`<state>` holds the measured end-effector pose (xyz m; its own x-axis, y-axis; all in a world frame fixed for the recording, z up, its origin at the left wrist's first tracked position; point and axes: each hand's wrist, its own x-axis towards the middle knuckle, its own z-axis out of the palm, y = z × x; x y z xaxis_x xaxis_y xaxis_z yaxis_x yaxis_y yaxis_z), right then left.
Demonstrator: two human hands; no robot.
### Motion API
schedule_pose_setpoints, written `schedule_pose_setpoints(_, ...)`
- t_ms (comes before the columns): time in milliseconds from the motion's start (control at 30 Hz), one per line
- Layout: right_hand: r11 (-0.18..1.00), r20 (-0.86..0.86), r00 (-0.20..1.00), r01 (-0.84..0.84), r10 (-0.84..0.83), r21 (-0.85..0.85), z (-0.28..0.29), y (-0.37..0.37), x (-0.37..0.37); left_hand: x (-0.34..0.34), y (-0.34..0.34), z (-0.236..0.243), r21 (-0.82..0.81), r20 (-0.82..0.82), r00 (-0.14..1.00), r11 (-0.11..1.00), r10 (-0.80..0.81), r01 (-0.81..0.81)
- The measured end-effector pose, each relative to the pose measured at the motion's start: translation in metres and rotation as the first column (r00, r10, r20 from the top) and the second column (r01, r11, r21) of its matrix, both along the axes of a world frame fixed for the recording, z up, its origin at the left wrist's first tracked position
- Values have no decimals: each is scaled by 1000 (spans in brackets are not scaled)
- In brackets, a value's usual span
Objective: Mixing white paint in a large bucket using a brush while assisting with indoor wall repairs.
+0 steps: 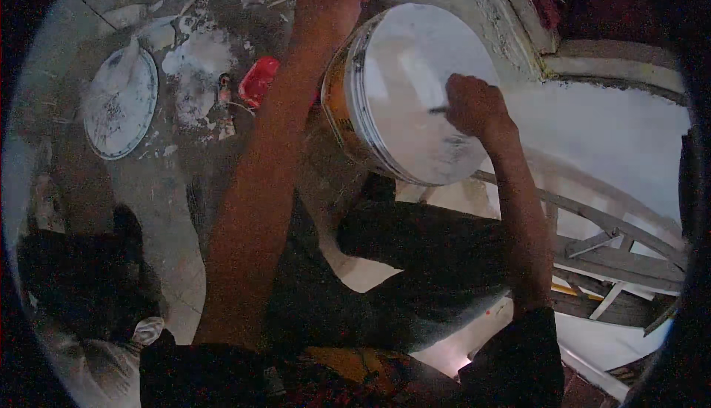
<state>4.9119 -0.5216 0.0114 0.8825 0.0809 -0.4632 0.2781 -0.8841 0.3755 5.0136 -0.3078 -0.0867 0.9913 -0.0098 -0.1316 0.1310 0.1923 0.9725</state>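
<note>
A large paint bucket point(341, 115) with a yellow-brown side leans over in front of me, its round white end turned toward me. Whether that end is a lid or the open mouth, I cannot tell. My right hand point(478, 108) is closed around a small tool point(438, 110) whose thin dark tip points left over the white surface. My left arm reaches past the bucket's left side. Beyond the bucket's far edge, my left hand point(335, 1) has its fingers curled, with something whitish at the fingertips that I cannot make out.
A white-smeared round lid point(122, 101) lies at the left. Between it and my left arm are a red plastic container point(259, 81) and a small scraper-like tool point(225, 108). White splashes mark the floor. A wooden ladder-like frame point(607, 241) lies at the right.
</note>
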Motion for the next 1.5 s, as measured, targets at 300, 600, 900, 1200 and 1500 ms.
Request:
schedule_pose_setpoints(300, 920, 153, 974, 98, -167, 380, -1, -14, 10, 2, -6, 5, 761, 579, 753, 540, -314, -360)
schedule_pose_setpoints(600, 977, -70, 998, 7, 8, 211, 4, -6, 3, -15, -10, 12, 385, 453, 891, 901, 4, -199)
schedule_pose_setpoints(900, 961, 164, 952, 235, -257, 144, 1, -38, 20, -4, -6, 9, 144, 189, 982, 989, -4, -24)
schedule_pose_setpoints(1200, 926, -74, 997, 7, 22, 378, 9, -14, 12, -16, -2, 23, 351, 413, 911, 923, -3, -156)
schedule_pose_setpoints(1500, 988, 22, 991, 132, -134, 77, 6, -15, 9, -16, -5, 22, 286, 328, 944, 948, 39, -139)
